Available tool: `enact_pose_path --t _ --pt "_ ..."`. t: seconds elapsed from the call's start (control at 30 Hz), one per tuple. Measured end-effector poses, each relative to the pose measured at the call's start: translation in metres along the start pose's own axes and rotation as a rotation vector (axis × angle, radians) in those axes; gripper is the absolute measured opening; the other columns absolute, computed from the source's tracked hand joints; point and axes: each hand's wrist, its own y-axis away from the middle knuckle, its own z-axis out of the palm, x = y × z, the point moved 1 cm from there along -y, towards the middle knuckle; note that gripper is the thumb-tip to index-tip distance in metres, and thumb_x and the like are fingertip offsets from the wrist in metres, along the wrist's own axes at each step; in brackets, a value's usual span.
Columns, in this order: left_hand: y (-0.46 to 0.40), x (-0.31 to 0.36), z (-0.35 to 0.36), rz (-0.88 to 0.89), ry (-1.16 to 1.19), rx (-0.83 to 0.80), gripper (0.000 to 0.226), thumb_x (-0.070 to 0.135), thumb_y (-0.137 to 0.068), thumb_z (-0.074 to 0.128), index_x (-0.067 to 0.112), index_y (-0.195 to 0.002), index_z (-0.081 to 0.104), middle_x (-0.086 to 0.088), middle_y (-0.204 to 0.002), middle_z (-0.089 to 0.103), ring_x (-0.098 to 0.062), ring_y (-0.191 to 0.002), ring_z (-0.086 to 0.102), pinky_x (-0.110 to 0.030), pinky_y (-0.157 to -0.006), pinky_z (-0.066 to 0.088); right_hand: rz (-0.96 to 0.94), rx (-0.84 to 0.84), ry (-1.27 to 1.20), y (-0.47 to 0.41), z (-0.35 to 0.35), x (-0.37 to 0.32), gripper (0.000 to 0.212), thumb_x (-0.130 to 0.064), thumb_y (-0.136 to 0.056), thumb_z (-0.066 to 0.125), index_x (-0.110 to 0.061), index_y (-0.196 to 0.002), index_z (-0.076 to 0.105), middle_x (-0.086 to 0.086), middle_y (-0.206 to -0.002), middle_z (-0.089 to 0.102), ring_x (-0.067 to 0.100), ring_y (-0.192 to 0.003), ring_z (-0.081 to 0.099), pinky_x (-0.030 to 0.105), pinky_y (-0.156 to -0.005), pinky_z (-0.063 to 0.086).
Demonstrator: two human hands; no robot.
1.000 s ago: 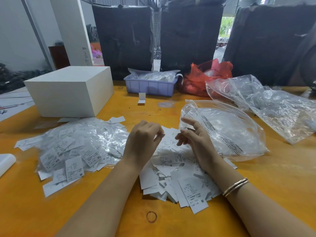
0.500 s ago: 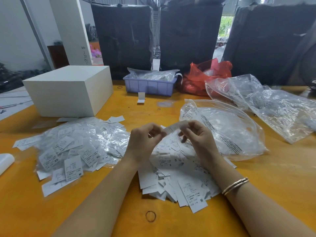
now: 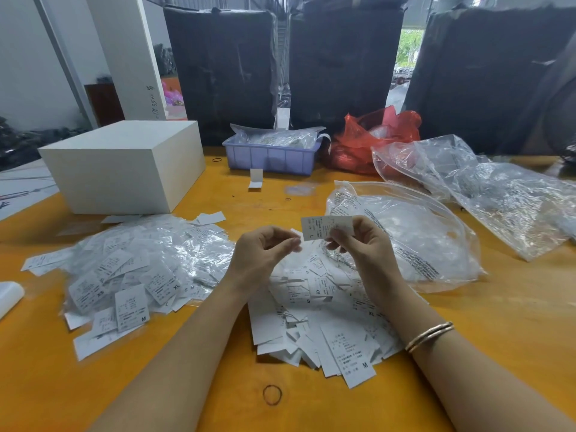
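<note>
Label [image 3: 324, 227] now free of left hand [image 3: 261, 254] | right hand [image 3: 367, 247] fingers [image 3: 339, 236] pinch its right end; left fingers curled, empty | light, limp paper: grip edge

Right hand [image 3: 367, 254] covers the right end of the size label [image 3: 321, 227]: an L shows, but the fine print is too small to read. Left hand [image 3: 261, 257] has its fingers curled, and whether they pinch anything can't be told. The loose label pile [image 3: 311, 325] is partly hidden under both hands. At the left, a white object [image 3: 9, 296] is cut off by the edge.
</note>
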Motion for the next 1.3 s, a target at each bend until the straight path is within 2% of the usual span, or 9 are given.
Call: enact_pose_path --t 0.17,0.37,0.67,0.87,1.03,1.3 --pt "-0.001 -0.001 -0.001 0.014 -0.006 -0.008 0.004 0.021 -0.081 0.067 0.023 -0.084 0.069 0.006 -0.074 0.073 -0.008 -0.074 0.069 -0.016 -0.069 0.052 0.045 0.062 -0.154 -0.001 -0.002 -0.001 0.006 -0.007 -0.084 0.062 -0.012 -0.087 0.063 -0.003 -0.075 0.067 0.010 -0.067 0.057 0.027 -0.071 0.044" --pt "-0.001 -0.001 0.001 0.034 -0.014 -0.017 0.013 0.033 -0.074 0.065 0.024 -0.082 0.070 0.004 -0.074 0.073 -0.009 -0.073 0.068 -0.017 -0.070 0.053 -0.022 0.015 -0.038 0.001 0.002 -0.002 0.002 -0.009 -0.085 0.062 -0.010 -0.086 0.060 -0.004 -0.075 0.070 0.006 -0.067 0.061 0.013 -0.062 0.047" --pt "-0.004 -0.003 -0.003 0.063 0.033 0.086 0.014 0.032 -0.072 0.068 0.022 -0.081 0.069 0.009 -0.069 0.072 -0.002 -0.068 0.067 -0.011 -0.064 0.049 -0.029 0.033 -0.027 0.001 0.003 -0.001 0.004 -0.009 -0.086 0.063 -0.011 -0.084 0.060 -0.003 -0.075 0.070 0.009 -0.067 0.062 0.017 -0.065 0.050" --pt "-0.005 -0.006 -0.003 0.065 0.044 0.091 0.014 0.030 -0.071 0.070 0.020 -0.081 0.069 0.007 -0.071 0.073 -0.004 -0.071 0.068 -0.012 -0.065 0.049 -0.040 0.010 0.037 0.004 0.006 -0.002 0.007 -0.008 -0.086 0.063 -0.013 -0.082 0.059 0.000 -0.076 0.068 0.014 -0.075 0.065 0.022 -0.071 0.052" --pt "-0.005 -0.005 -0.003 0.060 0.052 0.097 0.015 0.029 -0.068 0.071 0.020 -0.079 0.066 0.010 -0.072 0.072 -0.003 -0.074 0.068 -0.011 -0.065 0.050 -0.051 -0.044 0.081 0.005 0.011 -0.003 0.010 -0.002 -0.086 0.062 -0.009 -0.079 0.058 0.005 -0.075 0.066 0.015 -0.073 0.064 0.023 -0.073 0.052" --pt "-0.005 -0.005 -0.001 0.043 0.071 0.066 0.016 0.028 -0.067 0.072 0.020 -0.080 0.067 0.009 -0.075 0.073 -0.006 -0.077 0.069 -0.013 -0.068 0.051 -0.038 -0.009 0.079 0.005 0.009 -0.004 0.009 -0.002 -0.087 0.061 -0.009 -0.081 0.059 0.006 -0.076 0.067 0.014 -0.074 0.065 0.024 -0.074 0.052"
